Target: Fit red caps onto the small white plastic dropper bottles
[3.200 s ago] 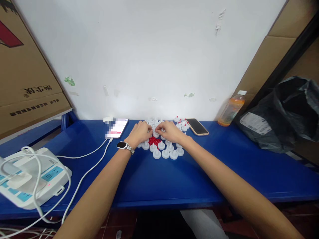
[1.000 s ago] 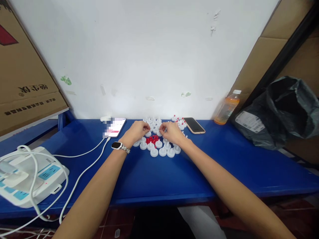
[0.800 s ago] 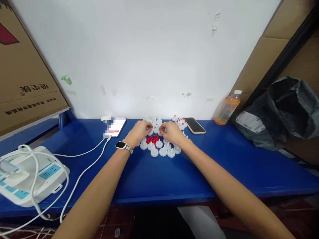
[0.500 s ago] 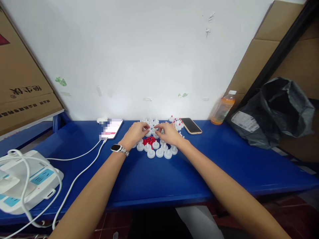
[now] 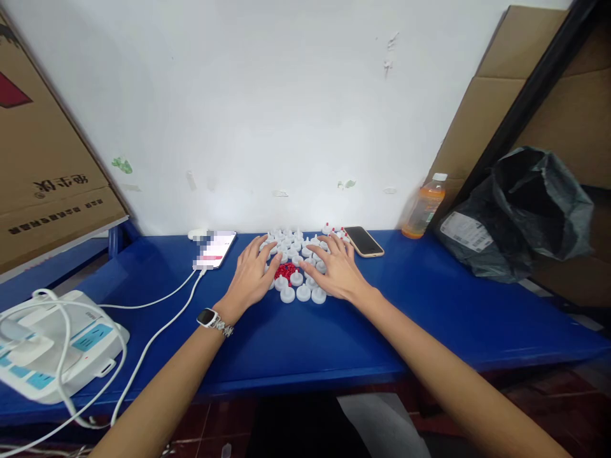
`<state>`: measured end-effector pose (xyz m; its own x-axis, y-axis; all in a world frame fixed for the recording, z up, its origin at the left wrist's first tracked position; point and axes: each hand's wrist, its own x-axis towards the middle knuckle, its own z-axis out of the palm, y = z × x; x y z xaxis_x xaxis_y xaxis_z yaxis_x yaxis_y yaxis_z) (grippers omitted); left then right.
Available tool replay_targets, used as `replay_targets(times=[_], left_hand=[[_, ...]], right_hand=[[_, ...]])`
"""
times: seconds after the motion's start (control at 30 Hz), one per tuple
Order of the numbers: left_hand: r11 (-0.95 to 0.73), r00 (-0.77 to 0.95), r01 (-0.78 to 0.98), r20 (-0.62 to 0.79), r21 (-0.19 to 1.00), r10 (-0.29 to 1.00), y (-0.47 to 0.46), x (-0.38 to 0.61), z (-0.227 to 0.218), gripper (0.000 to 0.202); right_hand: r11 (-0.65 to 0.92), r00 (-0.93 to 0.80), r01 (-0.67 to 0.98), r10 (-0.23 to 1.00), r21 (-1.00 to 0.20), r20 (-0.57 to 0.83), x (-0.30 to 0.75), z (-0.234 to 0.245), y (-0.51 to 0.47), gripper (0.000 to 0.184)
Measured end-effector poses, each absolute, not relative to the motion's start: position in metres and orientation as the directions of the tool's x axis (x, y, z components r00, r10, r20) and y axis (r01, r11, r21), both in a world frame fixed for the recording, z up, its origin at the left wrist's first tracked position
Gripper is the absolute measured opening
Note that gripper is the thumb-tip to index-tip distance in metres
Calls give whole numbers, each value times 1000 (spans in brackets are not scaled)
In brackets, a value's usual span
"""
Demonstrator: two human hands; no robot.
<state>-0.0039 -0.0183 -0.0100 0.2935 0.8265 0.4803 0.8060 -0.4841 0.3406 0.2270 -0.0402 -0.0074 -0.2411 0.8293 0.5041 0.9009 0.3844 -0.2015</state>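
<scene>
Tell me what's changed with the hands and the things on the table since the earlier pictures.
The left hand and right hand have moved apart and opened from a pinch, fingers now spread over the white caps. Whether anything was let go is too small to tell. The red pieces, dark-screened phone and bottle stayed put.

A blue table (image 5: 305, 350) spans the lower half of the frame. At its middle, white caps (image 5: 303, 292) stand around a heap of red tips (image 5: 285, 272). A lit phone (image 5: 222, 247) lies left of centre, a dark phone (image 5: 363, 242) right; farther right, a bottle (image 5: 424, 208) and dark bag (image 5: 515, 216); lower left, a power strip (image 5: 102, 356).
</scene>
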Motion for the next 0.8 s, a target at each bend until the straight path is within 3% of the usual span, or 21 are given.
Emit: replay_targets(times=[0.13,0.27,0.6,0.67,0.8], left_hand=[[-370,196,848,423,380,884,-23,-2,-21,55],[-342,169,829,384,443,908,-13,7,-29,61],[-382,185,758,388,529,903,-2,8,-29,60],[-422,200,770,446,478,872,-9,1,-25,53],[-569,356,791,586,226,728,-35,-11,-12,42]], right_hand=[[371,-272,912,868,-177,416,224,-15,-56,68],[362,-275,910,890,-200,363,218,-21,-51,67],[396,-281,897,852,-194,441,216,-25,-37,59],[439,-308,883,810,-167,499,217,-23,-41,54],[577,-435,808,721,-120,540,216,-17,-50,38]])
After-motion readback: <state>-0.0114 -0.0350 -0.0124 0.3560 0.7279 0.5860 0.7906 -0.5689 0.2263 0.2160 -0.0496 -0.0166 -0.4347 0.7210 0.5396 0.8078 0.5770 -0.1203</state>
